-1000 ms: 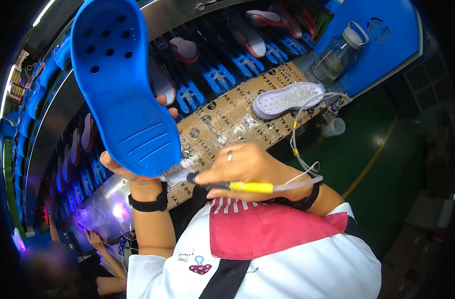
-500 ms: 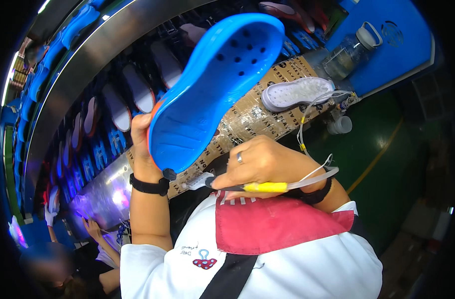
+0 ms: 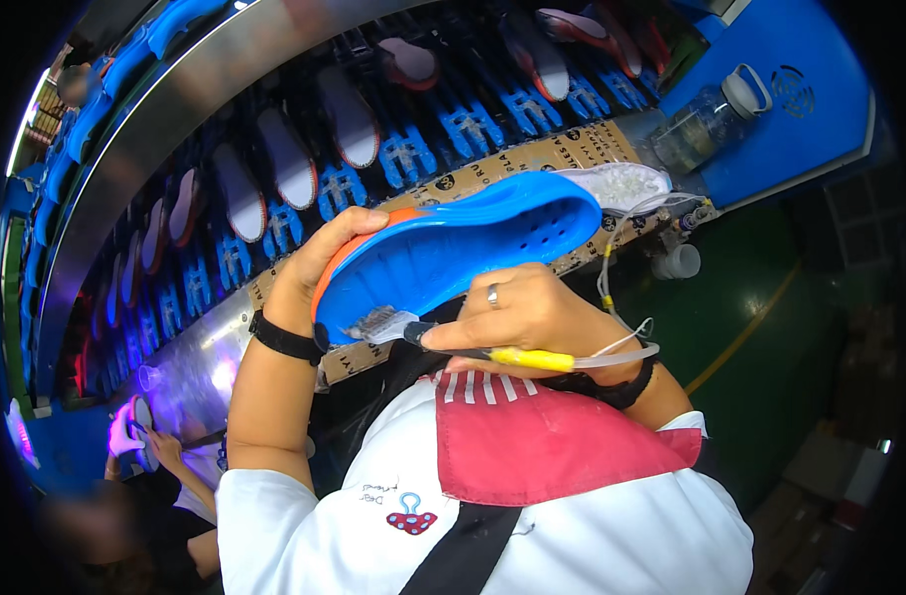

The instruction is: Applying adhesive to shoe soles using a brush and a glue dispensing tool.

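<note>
Cardboard (image 3: 572, 149), blue sole (image 3: 443, 260) partly between hands (image 3: 322, 256) (image 3: 532, 314)

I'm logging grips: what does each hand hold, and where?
Left hand: blue shoe sole, by its orange-edged end. Right hand: brush, by its handle's black part.

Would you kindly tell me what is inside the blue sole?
Ridges and small holes show inside the blue sole; what lies behind the brush's bristles is covered.
</note>
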### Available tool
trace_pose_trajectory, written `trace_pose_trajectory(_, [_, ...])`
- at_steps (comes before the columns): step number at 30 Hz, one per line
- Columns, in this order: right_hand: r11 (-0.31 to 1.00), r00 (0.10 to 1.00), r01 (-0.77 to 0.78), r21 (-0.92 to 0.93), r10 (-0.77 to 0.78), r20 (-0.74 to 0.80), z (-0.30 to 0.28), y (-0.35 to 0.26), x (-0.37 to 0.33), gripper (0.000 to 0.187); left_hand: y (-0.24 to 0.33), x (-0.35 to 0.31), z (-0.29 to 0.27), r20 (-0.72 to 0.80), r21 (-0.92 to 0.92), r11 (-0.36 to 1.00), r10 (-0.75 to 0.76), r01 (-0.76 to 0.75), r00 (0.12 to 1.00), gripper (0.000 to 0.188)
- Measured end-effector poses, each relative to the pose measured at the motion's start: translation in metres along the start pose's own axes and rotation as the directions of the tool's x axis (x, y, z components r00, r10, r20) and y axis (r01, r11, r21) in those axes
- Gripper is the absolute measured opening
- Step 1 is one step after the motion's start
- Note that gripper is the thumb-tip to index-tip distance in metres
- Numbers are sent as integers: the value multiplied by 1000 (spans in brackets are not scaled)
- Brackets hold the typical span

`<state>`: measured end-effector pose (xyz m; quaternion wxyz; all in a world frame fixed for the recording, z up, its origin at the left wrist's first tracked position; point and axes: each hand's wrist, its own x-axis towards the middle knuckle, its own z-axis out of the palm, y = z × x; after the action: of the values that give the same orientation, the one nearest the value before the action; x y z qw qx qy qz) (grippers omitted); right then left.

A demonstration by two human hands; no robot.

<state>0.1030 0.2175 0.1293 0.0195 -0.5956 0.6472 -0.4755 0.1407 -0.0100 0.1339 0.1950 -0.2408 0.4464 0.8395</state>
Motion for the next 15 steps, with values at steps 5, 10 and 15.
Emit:
trace_pose_trajectory(5, [1000, 989, 22, -21, -18, 147, 0, 0, -7, 22, 4, -5, -9, 20, 89, 996, -24, 22, 999, 45])
trace_pose_trajectory(10, [999, 1000, 12, -39, -12, -6, 3, 3, -10, 19, 4, -23, 2, 21, 6, 998, 62, -62, 998, 46])
trace_pose_trajectory(15, [976, 992, -99, 196, 113, -62, -7, -1, -10, 24, -15, -19, -16, 2, 12, 985, 171, -171, 985, 56])
